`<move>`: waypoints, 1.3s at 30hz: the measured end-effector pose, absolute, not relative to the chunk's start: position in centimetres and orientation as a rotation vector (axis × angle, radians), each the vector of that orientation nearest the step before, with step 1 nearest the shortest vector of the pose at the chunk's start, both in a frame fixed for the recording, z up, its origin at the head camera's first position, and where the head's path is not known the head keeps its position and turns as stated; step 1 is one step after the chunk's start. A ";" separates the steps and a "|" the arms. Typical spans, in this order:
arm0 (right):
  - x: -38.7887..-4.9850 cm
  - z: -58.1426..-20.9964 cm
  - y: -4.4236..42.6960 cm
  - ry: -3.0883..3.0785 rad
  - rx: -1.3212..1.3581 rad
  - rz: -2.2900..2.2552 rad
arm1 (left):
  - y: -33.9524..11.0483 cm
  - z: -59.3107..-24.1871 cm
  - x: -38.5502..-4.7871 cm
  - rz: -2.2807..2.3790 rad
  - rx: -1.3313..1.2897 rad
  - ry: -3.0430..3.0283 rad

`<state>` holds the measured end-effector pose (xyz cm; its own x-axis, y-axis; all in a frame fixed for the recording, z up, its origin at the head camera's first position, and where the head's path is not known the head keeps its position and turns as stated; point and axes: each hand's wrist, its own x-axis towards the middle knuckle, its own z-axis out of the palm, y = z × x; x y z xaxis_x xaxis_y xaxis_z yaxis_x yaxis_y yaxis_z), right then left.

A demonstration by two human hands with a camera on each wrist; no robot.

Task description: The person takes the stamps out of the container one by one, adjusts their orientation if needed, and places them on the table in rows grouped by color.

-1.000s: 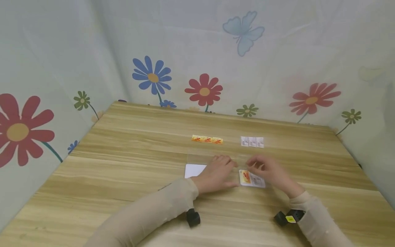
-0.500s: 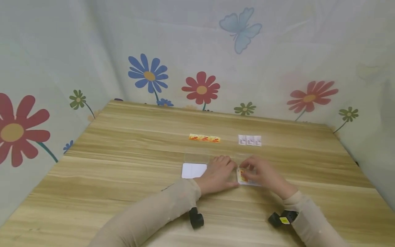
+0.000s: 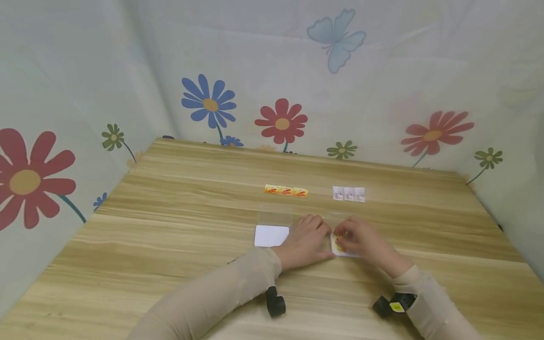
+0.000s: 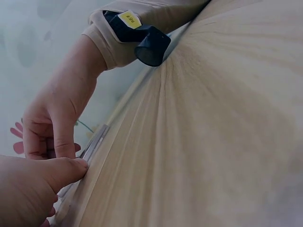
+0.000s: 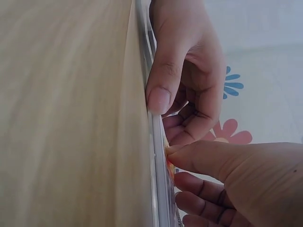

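A flat white-based case (image 3: pixel 346 255) lies on the table in the head view, a clear flap behind it. My left hand (image 3: pixel 303 241) holds its left side, thumb at the front edge, other fingers further back. Over the case, the thumb and fingers of my right hand (image 3: pixel 366 242) pinch at a small orange-and-yellow picture card (image 3: pixel 335 241). In the right wrist view, the right thumb (image 5: pixel 189 156) touches the orange card (image 5: pixel 170 165). The pale picture seen earlier beside it is hidden under my right hand.
Another white case (image 3: pixel 271 235) with a clear flap (image 3: pixel 274 216) lies left of my left hand. Further back are a row of orange cards (image 3: pixel 286 191) and a row of pale purple cards (image 3: pixel 348 194). A flowered curtain (image 3: pixel 238 52) stands behind the table.
My right hand has moved left and down onto the orange card in the case, covering the pale picture. My left hand stays at the case's left side.
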<state>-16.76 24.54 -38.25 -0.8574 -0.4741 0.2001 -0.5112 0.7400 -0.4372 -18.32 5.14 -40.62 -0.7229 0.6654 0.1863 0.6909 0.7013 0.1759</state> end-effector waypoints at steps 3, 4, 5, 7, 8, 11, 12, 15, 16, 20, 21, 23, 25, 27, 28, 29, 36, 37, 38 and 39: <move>-16.7 -38.2 24.5 -2.866 0.792 0.767 | 5.1 -40.6 -18.3 -0.358 -1.120 -2.790; -16.7 -38.3 24.5 -2.869 0.787 0.772 | 5.1 -40.6 -18.3 -0.359 -1.119 -2.789; -16.7 -38.3 24.5 -2.869 0.783 0.774 | 5.1 -40.7 -18.3 -0.361 -1.118 -2.786; -16.7 -38.4 24.5 -2.868 0.775 0.776 | 5.1 -40.7 -18.3 -0.359 -1.114 -2.784; -16.7 -38.4 24.5 -2.864 0.773 0.776 | 5.1 -40.7 -18.3 -0.359 -1.113 -2.782; -16.7 -38.5 24.4 -2.860 0.767 0.776 | 5.1 -40.8 -18.3 -0.356 -1.112 -2.779; -16.7 -38.5 24.4 -2.861 0.764 0.776 | 5.1 -40.8 -18.3 -0.353 -1.112 -2.778; -16.6 -38.5 24.4 -2.868 0.752 0.780 | 5.1 -40.8 -18.3 -0.353 -1.114 -2.779; -16.6 -38.4 24.4 -2.870 0.749 0.780 | 5.1 -40.8 -18.3 -0.354 -1.115 -2.781; -16.6 -38.3 24.3 -2.875 0.743 0.783 | 5.1 -40.7 -18.3 -0.358 -1.116 -2.789; -16.6 -38.3 24.3 -2.876 0.740 0.786 | 5.1 -40.7 -18.3 -0.357 -1.116 -2.789; -16.5 -38.2 24.3 -2.880 0.735 0.793 | 5.1 -40.7 -18.3 -0.352 -1.115 -2.789; -16.5 -38.2 24.3 -2.883 0.733 0.796 | 5.1 -40.7 -18.2 -0.345 -1.116 -2.785; -16.5 -38.2 24.2 -2.883 0.736 0.797 | 5.1 -40.8 -18.2 -0.337 -1.115 -2.782; -16.5 -38.1 24.2 -2.882 0.739 0.792 | 5.1 -40.8 -18.2 -0.334 -1.114 -2.782; -16.5 -38.1 24.2 -2.881 0.742 0.787 | 5.1 -40.8 -18.3 -0.330 -1.112 -2.783; -16.4 -37.8 24.3 -2.902 0.757 0.776 | 5.1 -40.9 -18.3 -0.329 -1.114 -2.796; -16.4 -37.7 24.3 -2.902 0.763 0.780 | 5.1 -40.9 -18.3 -0.331 -1.116 -2.794; -16.4 -37.5 24.4 -2.900 0.773 0.787 | 5.1 -41.0 -18.3 -0.333 -1.117 -2.791; -16.4 -37.4 24.4 -2.899 0.782 0.792 | 5.1 -41.0 -18.3 -0.340 -1.117 -2.788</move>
<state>-16.41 24.43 -37.41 -0.8726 -0.4609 0.1618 -0.4791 0.7430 -0.4672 -18.31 5.11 -40.97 -0.7208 0.6660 0.1920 0.6927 0.7026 0.1631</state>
